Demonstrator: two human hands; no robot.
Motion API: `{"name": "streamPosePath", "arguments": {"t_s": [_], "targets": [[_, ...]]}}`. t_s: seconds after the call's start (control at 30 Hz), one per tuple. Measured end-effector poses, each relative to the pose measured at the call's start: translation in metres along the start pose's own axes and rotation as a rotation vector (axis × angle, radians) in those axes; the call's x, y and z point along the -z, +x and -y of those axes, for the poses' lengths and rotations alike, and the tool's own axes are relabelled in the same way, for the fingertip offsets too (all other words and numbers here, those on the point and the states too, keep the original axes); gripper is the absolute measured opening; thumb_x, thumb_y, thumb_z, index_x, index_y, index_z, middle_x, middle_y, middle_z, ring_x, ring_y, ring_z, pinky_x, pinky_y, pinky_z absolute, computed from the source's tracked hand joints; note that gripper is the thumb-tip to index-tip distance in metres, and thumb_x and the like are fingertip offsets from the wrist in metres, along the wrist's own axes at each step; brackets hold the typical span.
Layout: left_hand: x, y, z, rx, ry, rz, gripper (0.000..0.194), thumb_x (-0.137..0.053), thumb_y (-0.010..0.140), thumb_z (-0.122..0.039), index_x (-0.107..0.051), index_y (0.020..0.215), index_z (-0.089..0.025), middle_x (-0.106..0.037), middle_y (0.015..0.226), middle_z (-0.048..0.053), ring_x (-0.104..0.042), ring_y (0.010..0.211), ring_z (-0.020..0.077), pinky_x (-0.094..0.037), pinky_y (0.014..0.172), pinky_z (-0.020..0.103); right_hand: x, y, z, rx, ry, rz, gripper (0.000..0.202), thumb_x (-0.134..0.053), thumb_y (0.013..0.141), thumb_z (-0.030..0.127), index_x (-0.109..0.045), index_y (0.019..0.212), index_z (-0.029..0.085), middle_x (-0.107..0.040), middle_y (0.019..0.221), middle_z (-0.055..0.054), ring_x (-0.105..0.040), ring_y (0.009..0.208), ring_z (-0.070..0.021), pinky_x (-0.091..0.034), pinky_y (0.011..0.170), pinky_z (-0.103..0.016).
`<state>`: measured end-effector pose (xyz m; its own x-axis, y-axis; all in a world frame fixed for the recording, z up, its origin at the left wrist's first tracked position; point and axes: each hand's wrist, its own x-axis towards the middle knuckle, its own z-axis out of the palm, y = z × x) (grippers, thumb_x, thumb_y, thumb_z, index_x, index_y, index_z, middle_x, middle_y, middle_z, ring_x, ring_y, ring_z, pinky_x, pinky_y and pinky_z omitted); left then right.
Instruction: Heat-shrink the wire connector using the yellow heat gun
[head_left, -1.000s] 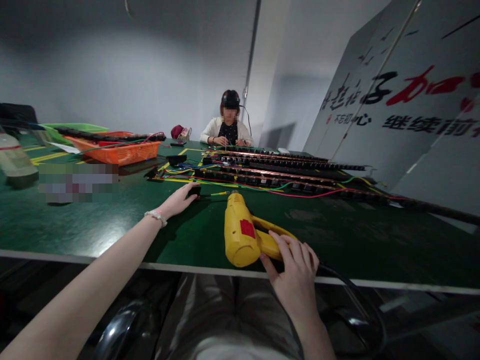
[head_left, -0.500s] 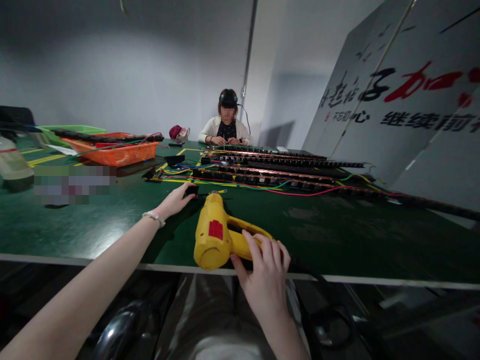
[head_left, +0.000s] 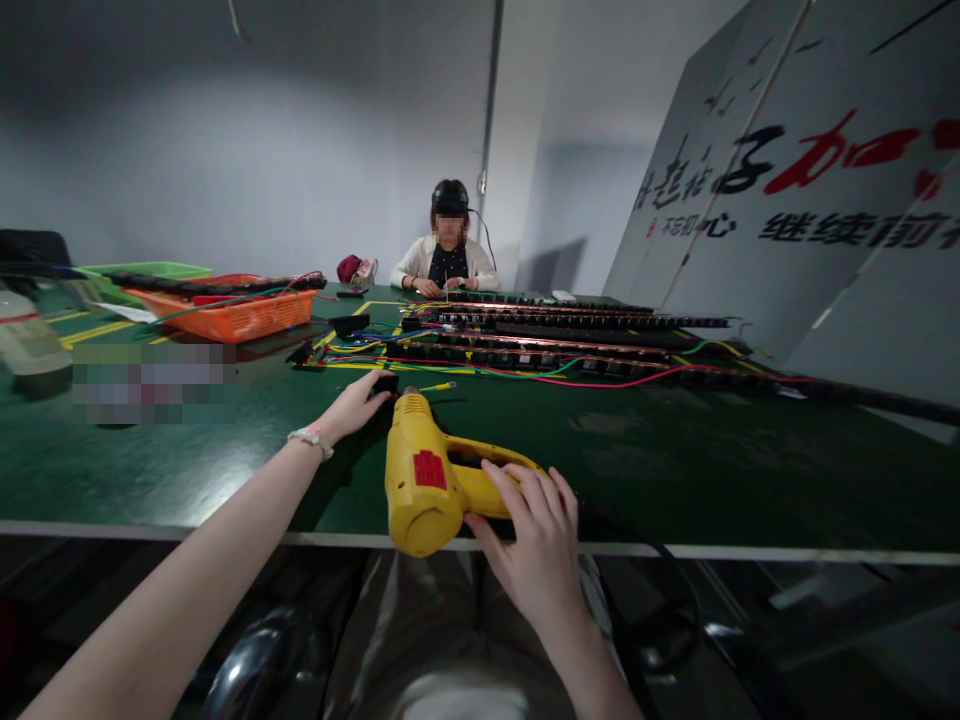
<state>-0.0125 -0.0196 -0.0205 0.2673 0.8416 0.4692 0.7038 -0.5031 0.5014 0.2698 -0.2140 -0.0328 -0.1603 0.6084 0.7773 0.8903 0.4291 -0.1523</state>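
Observation:
A yellow heat gun (head_left: 420, 485) with a red label is held over the front of the green table, its nozzle pointing away from me. My right hand (head_left: 534, 515) is wrapped round its handle. Left of the nozzle, my left hand (head_left: 358, 402) grips a small black piece (head_left: 386, 384) between thumb and fingers. A short yellow wire (head_left: 435, 387) with a metal end shows just beyond the nozzle. Behind it lie long black strips (head_left: 525, 355) with copper bars and red, green and yellow wires.
An orange basket (head_left: 255, 318) and a green basket (head_left: 169, 270) stand at the left, near a bottle (head_left: 30, 335). Across the table (head_left: 675, 480) sits a person (head_left: 450, 262) with both hands at the far ends of the strips. A cable hangs at the front edge.
The heat gun's nozzle has moved slightly left, towards the black piece in my left hand. More of the yellow wire now shows past the nozzle. The whole view has shifted a little.

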Motion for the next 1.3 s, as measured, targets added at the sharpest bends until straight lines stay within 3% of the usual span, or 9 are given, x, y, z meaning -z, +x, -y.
{"name": "streamPosePath", "arguments": {"t_s": [0.2, 0.4, 0.67, 0.9, 1.3], "targets": [[0.001, -0.001, -0.006, 0.031, -0.057, 0.02, 0.041, -0.046, 0.085, -0.039, -0.051, 0.121, -0.019, -0.064, 0.118, 0.01, -0.063, 0.103, 0.0245, -0.047, 0.095, 0.041, 0.004, 0.0, -0.023, 0.024, -0.047, 0.011, 0.044, -0.052, 0.09, 0.049, -0.055, 0.126, 0.024, -0.063, 0.111, -0.005, -0.055, 0.107, -0.0204, -0.026, 0.107, -0.042], [0.0, 0.0, -0.002, 0.017, -0.069, 0.018, 0.042, -0.046, 0.086, -0.04, -0.052, 0.121, -0.019, -0.063, 0.119, 0.011, -0.06, 0.109, 0.0256, -0.045, 0.097, 0.042, 0.011, -0.001, -0.044, 0.01, -0.105, -0.001, 0.043, -0.051, 0.09, 0.049, -0.056, 0.125, 0.023, -0.063, 0.109, -0.005, -0.056, 0.105, -0.021, -0.03, 0.104, -0.042], [0.001, 0.001, -0.004, 0.024, -0.062, 0.023, 0.042, -0.047, 0.086, -0.04, -0.052, 0.122, -0.02, -0.061, 0.122, 0.011, -0.058, 0.113, 0.0257, -0.044, 0.1, 0.043, 0.016, -0.005, -0.055, 0.013, -0.19, -0.023, 0.044, -0.049, 0.091, 0.048, -0.054, 0.127, 0.023, -0.062, 0.109, -0.007, -0.054, 0.105, -0.0225, -0.031, 0.102, -0.043], [0.0, 0.001, 0.0, 0.002, -0.067, 0.019, 0.044, -0.046, 0.086, -0.043, -0.052, 0.123, -0.02, -0.061, 0.124, 0.011, -0.057, 0.115, 0.0261, -0.044, 0.1, 0.043, 0.018, -0.005, -0.05, 0.058, -0.249, -0.011, 0.044, -0.047, 0.092, 0.046, -0.052, 0.128, 0.021, -0.059, 0.108, -0.008, -0.05, 0.104, -0.0243, -0.031, 0.098, -0.043], [-0.001, 0.001, 0.001, 0.004, -0.073, 0.014, 0.045, -0.046, 0.085, -0.044, -0.052, 0.122, -0.018, -0.061, 0.123, 0.011, -0.057, 0.113, 0.0263, -0.045, 0.098, 0.042, 0.014, -0.004, -0.01, 0.059, -0.11, 0.033, 0.041, -0.048, 0.093, 0.041, -0.052, 0.128, 0.02, -0.058, 0.109, -0.009, -0.049, 0.104, -0.0241, -0.031, 0.097, -0.042]]}}
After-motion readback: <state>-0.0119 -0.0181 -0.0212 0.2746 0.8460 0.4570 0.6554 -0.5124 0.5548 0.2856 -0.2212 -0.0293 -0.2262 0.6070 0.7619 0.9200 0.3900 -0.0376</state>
